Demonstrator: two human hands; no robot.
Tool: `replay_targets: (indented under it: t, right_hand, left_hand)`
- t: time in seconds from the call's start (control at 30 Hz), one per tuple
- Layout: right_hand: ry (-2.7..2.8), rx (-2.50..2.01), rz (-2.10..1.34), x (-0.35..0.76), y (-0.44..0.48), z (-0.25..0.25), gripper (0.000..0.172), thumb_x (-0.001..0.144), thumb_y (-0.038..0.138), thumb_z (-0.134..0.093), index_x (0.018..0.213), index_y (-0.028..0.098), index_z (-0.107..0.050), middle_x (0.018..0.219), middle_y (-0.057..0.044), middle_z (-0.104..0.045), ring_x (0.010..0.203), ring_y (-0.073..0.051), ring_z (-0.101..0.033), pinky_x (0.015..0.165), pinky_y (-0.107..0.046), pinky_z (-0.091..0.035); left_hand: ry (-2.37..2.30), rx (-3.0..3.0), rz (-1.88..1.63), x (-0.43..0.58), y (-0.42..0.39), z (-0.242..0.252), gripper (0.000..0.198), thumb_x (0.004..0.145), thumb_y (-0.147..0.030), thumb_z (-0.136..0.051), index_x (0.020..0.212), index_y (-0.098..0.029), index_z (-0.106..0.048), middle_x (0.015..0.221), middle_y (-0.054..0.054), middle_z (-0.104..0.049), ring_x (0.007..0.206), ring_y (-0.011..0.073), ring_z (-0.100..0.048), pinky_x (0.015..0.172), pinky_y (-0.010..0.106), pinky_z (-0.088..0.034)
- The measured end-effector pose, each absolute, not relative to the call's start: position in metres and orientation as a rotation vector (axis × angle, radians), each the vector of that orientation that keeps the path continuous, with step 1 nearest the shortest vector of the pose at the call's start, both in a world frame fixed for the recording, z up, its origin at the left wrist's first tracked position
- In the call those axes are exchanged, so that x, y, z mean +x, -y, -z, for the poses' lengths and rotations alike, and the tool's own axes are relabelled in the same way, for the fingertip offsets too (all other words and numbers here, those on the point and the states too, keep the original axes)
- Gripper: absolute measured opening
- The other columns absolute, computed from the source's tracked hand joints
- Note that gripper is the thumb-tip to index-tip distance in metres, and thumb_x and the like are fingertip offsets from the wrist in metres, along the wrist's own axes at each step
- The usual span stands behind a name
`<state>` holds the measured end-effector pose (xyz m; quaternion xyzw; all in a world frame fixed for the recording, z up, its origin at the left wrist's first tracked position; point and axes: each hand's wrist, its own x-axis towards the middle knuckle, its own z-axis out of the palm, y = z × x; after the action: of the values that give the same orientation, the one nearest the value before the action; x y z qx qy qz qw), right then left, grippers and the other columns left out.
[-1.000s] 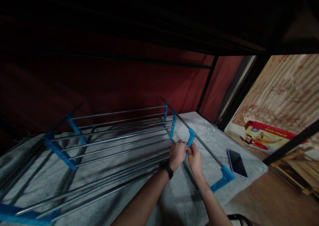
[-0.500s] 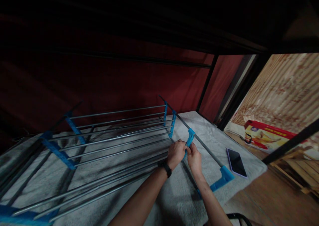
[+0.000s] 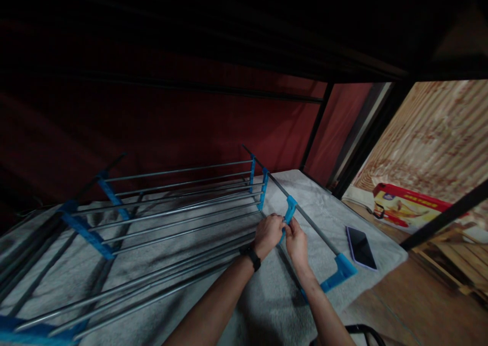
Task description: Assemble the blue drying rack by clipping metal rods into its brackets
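A rack of grey metal rods (image 3: 179, 213) joined by blue plastic brackets lies across the pale blanket. My left hand (image 3: 268, 232), with a black band at the wrist, and my right hand (image 3: 296, 242) meet at a blue plastic bracket (image 3: 291, 210) on the rack's right side. Its upper end sits on a slanting side tube (image 3: 316, 227). The fingers of both hands are closed round the bracket's lower part and hide it. Nearer me, a blue corner piece (image 3: 343, 269) caps the lower end of that tube.
A phone (image 3: 361, 247) lies on the blanket (image 3: 282, 295) right of the rack. Dark metal posts (image 3: 375, 132) frame the bed-like platform. Beyond the right edge are a red and yellow box (image 3: 412, 207) and a wooden pallet (image 3: 453, 252) on the floor. A red wall (image 3: 198, 122) stands behind.
Both hands stay at the same bracket, their grip much as before. The whole view has shifted very slightly.
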<state>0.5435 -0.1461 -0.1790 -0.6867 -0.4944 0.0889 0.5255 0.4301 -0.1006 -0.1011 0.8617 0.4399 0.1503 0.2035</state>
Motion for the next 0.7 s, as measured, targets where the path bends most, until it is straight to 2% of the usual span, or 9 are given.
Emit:
replay_targets:
  t: [0.33,0.5,0.7]
  right_hand:
    - [1.18,-1.637,-0.236,0.5413,0.1474,0.1749,0.046,0.091,0.035,-0.043,0.124,0.014,-0.068,0.109,-0.016,-0.077,0.096,-0.028,-0.072,0.085,-0.036,-0.054]
    - [1.179,-1.633,-0.247,0.5415,0.1472,0.1765,0.048,0.091,0.034,-0.043,0.128,0.014,-0.066,0.114,-0.016,-0.076,0.1,-0.028,-0.072,0.089,-0.038,-0.054]
    - [1.176,-1.619,-0.237,0.5419,0.1465,0.1798,0.047,0.092,0.034,-0.044,0.128,0.015,-0.067,0.109,-0.015,-0.077,0.099,-0.027,-0.072,0.091,-0.038,-0.054]
  left_hand:
    - [-1.222,2.422,-0.428,0.4282,0.1007,0.1019,0.03,0.103,-0.024,-0.046,0.115,-0.023,-0.072,0.117,0.008,-0.074,0.108,0.0202,-0.07,0.089,0.029,-0.051]
    - [-1.231,2.392,-0.481,0.4275,0.1022,0.0999,0.026,0.101,-0.024,-0.05,0.109,-0.022,-0.075,0.114,0.007,-0.076,0.109,0.0211,-0.07,0.09,0.03,-0.051]
    - [-1.236,2.365,-0.457,0.4287,0.1004,0.1025,0.027,0.1,-0.024,-0.05,0.115,-0.023,-0.074,0.118,0.008,-0.075,0.111,0.0208,-0.069,0.092,0.03,-0.051]
